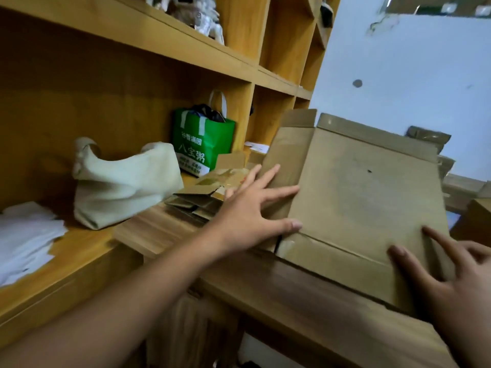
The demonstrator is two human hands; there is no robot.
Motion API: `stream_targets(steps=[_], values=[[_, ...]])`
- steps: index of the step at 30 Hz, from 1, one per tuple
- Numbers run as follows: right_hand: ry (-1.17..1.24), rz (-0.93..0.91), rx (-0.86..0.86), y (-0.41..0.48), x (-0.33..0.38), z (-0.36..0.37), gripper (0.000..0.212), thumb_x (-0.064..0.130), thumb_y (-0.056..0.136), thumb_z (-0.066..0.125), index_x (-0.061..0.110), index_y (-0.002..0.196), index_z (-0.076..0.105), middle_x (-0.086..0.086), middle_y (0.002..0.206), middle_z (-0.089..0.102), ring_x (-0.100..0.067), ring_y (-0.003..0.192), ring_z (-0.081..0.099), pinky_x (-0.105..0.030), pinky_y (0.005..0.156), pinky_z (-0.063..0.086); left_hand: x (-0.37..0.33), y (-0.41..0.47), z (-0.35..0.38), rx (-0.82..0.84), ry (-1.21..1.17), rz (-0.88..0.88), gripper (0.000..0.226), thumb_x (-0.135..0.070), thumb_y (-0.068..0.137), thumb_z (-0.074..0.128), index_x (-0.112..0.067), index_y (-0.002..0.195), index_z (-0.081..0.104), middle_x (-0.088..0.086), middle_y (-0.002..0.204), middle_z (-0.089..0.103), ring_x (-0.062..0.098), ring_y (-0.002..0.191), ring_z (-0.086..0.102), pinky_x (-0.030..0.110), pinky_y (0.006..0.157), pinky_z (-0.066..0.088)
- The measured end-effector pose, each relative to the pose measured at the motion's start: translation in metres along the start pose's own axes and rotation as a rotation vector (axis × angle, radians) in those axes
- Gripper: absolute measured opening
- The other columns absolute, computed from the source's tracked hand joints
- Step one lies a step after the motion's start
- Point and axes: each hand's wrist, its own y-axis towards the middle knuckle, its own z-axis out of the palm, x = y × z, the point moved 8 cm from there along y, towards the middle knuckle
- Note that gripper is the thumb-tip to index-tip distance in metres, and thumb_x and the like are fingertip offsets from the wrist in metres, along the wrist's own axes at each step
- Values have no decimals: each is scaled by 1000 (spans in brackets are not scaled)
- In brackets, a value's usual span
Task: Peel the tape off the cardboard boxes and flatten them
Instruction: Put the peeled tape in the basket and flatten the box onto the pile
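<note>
A big yellow wooden shelf (pixel 148 46) is filling the left side. A pale wall (pixel 398 75) is showing on the right, with a small round mark (pixel 357 83) on it. A brown wooden table (pixel 279 288) is standing in front. A green bag (pixel 202 144), a cream cloth bag (pixel 125 187) and white papers (pixel 24 240) are sitting on the shelf.

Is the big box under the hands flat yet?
Flat: the cardboard box lies as one sheet, flaps spread, left hand and right hand pressing it.
</note>
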Motion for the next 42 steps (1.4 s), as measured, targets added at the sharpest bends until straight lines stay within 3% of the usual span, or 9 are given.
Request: stream_targets(steps=[7, 10, 18, 24, 28, 32, 36, 40, 42], values=[[127, 29, 173, 43, 65, 109, 70, 52, 78, 75, 23, 140, 59, -4, 130, 32, -9, 110, 38, -29, 111, 34, 85, 43, -63, -53, 62, -50, 57, -66, 81, 66, -60, 135, 48, -26, 163, 14, 0, 150, -1, 67, 118, 4], [134, 19, 199, 59, 79, 152, 74, 59, 79, 73, 23, 141, 58, 2, 125, 28, -10, 113, 39, -37, 115, 38, 121, 60, -81, -76, 33, -82, 57, -70, 78, 60, -61, 133, 50, -28, 161, 19, 0, 150, 2, 68, 118, 8], [95, 54, 286, 86, 93, 239, 73, 58, 85, 71, 18, 144, 55, 1, 125, 25, -15, 114, 43, -32, 114, 34, 213, 104, -83, -81, -35, -158, 39, -67, 86, 56, -64, 125, 55, -25, 157, 31, 10, 151, 15, 65, 118, 15], [-125, 115, 473, 77, 72, 284, 70, 62, 92, 60, 17, 144, 51, -9, 142, 27, -28, 123, 50, -38, 109, 42, 268, 106, -38, 90, 59, -250, 43, -74, 86, 50, -65, 127, 51, -19, 158, 34, 15, 145, 33, 55, 117, 28], [-400, 117, 685, 67, 53, 307, 66, 67, 94, 49, 20, 140, 51, -13, 151, 27, -33, 124, 53, -44, 105, 48, 284, 102, -4, 303, 287, -270, 51, -69, 94, 44, -54, 142, 43, -21, 161, 24, 10, 151, 17, 58, 120, 16], [-621, -22, 720, 66, 50, 321, 69, 69, 95, 42, 20, 143, 51, -14, 158, 29, -34, 146, 28, -50, 119, 31, 290, 104, 8, 358, 239, -322, 48, -58, 95, 53, -47, 142, 48, -20, 159, 30, 12, 149, 25, 49, 119, 27], [-457, -49, 748, 69, 56, 340, 69, 52, 99, 47, 9, 152, 36, -14, 160, 29, -29, 147, 30, -46, 122, 29, 283, 111, 9, 325, 323, -322, 38, -48, 97, 54, -39, 133, 56, -9, 141, 56, 16, 123, 53, 39, 101, 47], [-478, -162, 818, 56, 55, 363, 61, 40, 107, 23, 22, 163, 7, -3, 171, -1, -21, 157, 2, -47, 126, 4, 273, 115, 18, 348, 468, -276, 32, -55, 98, 48, -32, 119, 54, -1, 119, 63, 19, 100, 58, 43, 87, 52], [-505, -170, 839, 52, 51, 370, 60, 45, 108, 15, 25, 163, 3, 2, 170, -5, -17, 157, -4, -46, 126, -1, 270, 111, 27, 370, 459, -254, 38, -51, 102, 43, -26, 129, 48, 1, 125, 61, 21, 104, 58, 45, 90, 51]])
